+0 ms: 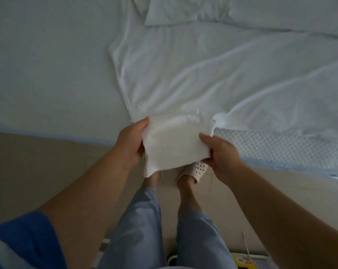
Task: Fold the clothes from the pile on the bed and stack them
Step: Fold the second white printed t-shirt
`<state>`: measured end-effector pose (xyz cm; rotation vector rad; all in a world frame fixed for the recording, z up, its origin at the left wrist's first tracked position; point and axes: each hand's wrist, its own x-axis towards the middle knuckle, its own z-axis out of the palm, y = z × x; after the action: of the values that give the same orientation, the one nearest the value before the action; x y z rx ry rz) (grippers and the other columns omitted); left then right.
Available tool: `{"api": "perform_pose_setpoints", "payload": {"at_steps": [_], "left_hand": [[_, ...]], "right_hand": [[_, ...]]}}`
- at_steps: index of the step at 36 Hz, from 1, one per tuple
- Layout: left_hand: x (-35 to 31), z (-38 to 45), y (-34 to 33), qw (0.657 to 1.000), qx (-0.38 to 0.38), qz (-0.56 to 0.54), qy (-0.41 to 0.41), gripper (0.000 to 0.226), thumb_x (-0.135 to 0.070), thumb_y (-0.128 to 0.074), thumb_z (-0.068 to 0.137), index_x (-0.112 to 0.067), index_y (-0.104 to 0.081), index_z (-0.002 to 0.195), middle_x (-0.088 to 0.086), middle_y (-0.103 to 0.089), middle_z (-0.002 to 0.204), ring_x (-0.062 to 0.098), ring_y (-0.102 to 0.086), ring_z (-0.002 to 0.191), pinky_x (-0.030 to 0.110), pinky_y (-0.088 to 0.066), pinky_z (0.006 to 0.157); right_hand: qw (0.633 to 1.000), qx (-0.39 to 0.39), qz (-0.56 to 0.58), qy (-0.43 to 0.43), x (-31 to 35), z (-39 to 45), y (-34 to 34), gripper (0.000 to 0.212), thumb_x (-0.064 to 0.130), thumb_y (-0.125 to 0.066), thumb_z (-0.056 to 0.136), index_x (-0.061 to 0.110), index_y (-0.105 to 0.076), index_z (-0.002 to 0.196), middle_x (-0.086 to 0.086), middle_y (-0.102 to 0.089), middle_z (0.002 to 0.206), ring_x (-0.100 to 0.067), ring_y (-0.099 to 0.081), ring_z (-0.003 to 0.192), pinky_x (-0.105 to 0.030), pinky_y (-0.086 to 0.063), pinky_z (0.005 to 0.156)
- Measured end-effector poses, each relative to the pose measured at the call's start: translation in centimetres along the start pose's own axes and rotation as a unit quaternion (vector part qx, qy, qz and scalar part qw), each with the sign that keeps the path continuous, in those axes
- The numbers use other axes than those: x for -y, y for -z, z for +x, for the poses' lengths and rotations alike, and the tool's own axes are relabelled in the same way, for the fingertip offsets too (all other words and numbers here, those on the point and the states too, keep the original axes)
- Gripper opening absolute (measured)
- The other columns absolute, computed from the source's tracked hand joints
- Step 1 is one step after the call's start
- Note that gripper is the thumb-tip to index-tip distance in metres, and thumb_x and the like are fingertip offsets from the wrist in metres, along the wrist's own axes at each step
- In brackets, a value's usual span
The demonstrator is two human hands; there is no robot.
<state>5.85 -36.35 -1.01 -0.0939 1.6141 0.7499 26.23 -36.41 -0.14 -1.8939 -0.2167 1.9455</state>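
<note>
Item: white garment point(183, 74), thin knit, spread partly flat across the bed point(48, 74). Landmark: the bed's near edge, trimmed in pale blue.

Position: the body of the garment lies beyond that edge, wrinkled toward the right. Its nearest end is doubled into a small folded panel point(174, 144) that overhangs the edge, lifted clear of the mattress above the floor.

Left hand point(129, 144): at the panel's left side, just out from the edge; thumb on top, fingers curled beneath, grasping the cloth.

Right hand point(220, 154): at the panel's right side, likewise out from the edge; thumb on top, fingers tucked under the lower corner, grasping the cloth.

Other pieces: a second white cloth point(183, 12) lies far beyond the edge, at the top of the view, touching or overlapping the garment; which cannot be told. No finished stack shows.

Handling, as judged: light, limp, no stiffness of its own; it will sag wherever it is unsupported and the fold will slip open if held at one point only. Surface looks smooth, so layers may slide over each other. Best taken at both sides of the folded panel, pinching through all layers together, then laid forward onto the body past the edge.

Also present: perforated slipper point(197, 168) on the floor below the panel.
</note>
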Motion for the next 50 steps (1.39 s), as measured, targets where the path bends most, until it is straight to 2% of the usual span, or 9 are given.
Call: {"api": "perform_pose_setpoints", "payload": {"at_steps": [8,17,22,28,34,38,42,46,50], "left_hand": [[-7.7,1.0,-4.8,0.995,0.043,-0.079,-0.048,0.018,-0.024,-0.054,0.092,-0.009,-0.063,0.098,0.011,-0.070,0.095,0.027,-0.067,0.085,0.039,-0.056,0.069],[-16.7,6.4,-9.8,0.992,0.047,0.017,-0.116,0.017,-0.018,-0.053,0.092,-0.014,-0.065,0.103,0.004,-0.068,0.100,0.022,-0.065,0.092,0.035,-0.054,0.081],[-19.7,8.7,-11.6,0.990,0.118,-0.013,-0.076,0.012,-0.018,-0.058,0.091,-0.020,-0.067,0.099,0.001,-0.073,0.088,0.016,-0.070,0.074,0.029,-0.056,0.057],[-19.1,10.2,-11.5,0.977,0.125,0.164,-0.049,0.016,-0.011,-0.065,0.085,-0.013,-0.063,0.101,0.006,-0.068,0.095,0.022,-0.064,0.086,0.033,-0.055,0.076],[-18.9,11.5,-9.9,0.976,0.076,0.181,-0.091,0.004,-0.015,-0.061,0.086,-0.017,-0.063,0.086,0.008,-0.067,0.093,0.023,-0.064,0.084,0.037,-0.055,0.073],[-16.8,11.8,-7.8,0.941,0.032,0.320,-0.107,0.011,-0.015,-0.066,0.082,-0.020,-0.059,0.076,0.009,-0.068,0.089,0.022,-0.066,0.076,0.036,-0.057,0.070],[-15.6,11.6,-6.6,0.864,-0.006,0.467,-0.188,0.015,-0.027,-0.071,0.077,-0.023,-0.057,0.077,0.003,-0.067,0.085,0.023,-0.065,0.081,0.033,-0.051,0.072],[-16.7,11.2,-7.0,0.842,-0.058,0.480,-0.240,0.024,-0.040,-0.069,0.074,-0.023,-0.062,0.089,-0.008,-0.060,0.081,0.018,-0.061,0.085,0.024,-0.037,0.070],[-19.0,11.7,-9.0,0.840,-0.054,0.467,-0.272,0.037,-0.047,-0.067,0.075,-0.020,-0.068,0.099,-0.005,-0.067,0.092,0.014,-0.061,0.085,0.022,-0.037,0.070]], "right_hand": [[0.993,-0.005,0.018,0.121,8.7,0.9,-2.6,0.010,0.020,-0.067,0.084,0.016,-0.060,0.077,0.003,-0.064,0.073,-0.012,-0.063,0.071,-0.029,-0.056,0.066],[0.983,-0.050,0.032,0.172,19.3,5.2,-6.4,0.014,0.017,-0.063,0.088,0.020,-0.055,0.078,0.000,-0.059,0.087,-0.016,-0.062,0.080,-0.031,-0.056,0.065],[0.983,-0.060,0.040,0.170,22.4,8.8,-7.6,0.009,0.012,-0.058,0.088,0.018,-0.061,0.081,-0.004,-0.065,0.093,-0.021,-0.064,0.088,-0.033,-0.057,0.065],[0.988,-0.094,0.073,0.099,21.7,10.6,-6.7,0.017,0.001,-0.055,0.086,0.015,-0.063,0.091,-0.004,-0.068,0.091,-0.019,-0.066,0.081,-0.029,-0.056,0.061],[0.989,-0.129,-0.004,0.072,19.0,10.8,-5.5,0.015,0.004,-0.056,0.086,0.019,-0.059,0.083,-0.001,-0.063,0.090,-0.017,-0.063,0.081,-0.024,-0.053,0.055],[0.974,-0.176,-0.139,0.039,16.8,10.8,-4.7,0.013,0.009,-0.059,0.084,0.020,-0.057,0.077,-0.004,-0.062,0.088,-0.019,-0.062,0.077,-0.026,-0.050,0.056],[0.939,-0.221,-0.257,0.058,16.5,10.7,-4.2,0.009,0.021,-0.064,0.081,0.019,-0.059,0.074,-0.002,-0.063,0.078,-0.021,-0.063,0.073,-0.032,-0.050,0.063],[0.911,-0.263,-0.301,0.100,17.6,11.1,-4.1,0.040,0.044,-0.064,0.078,0.015,-0.061,0.104,0.000,-0.060,0.094,-0.019,-0.055,0.087,-0.032,-0.042,0.072],[0.936,-0.226,-0.262,0.070,19.6,11.9,-4.4,0.032,0.054,-0.064,0.076,0.022,-0.060,0.074,-0.003,-0.062,0.090,-0.020,-0.057,0.085,-0.036,-0.046,0.083]]}}
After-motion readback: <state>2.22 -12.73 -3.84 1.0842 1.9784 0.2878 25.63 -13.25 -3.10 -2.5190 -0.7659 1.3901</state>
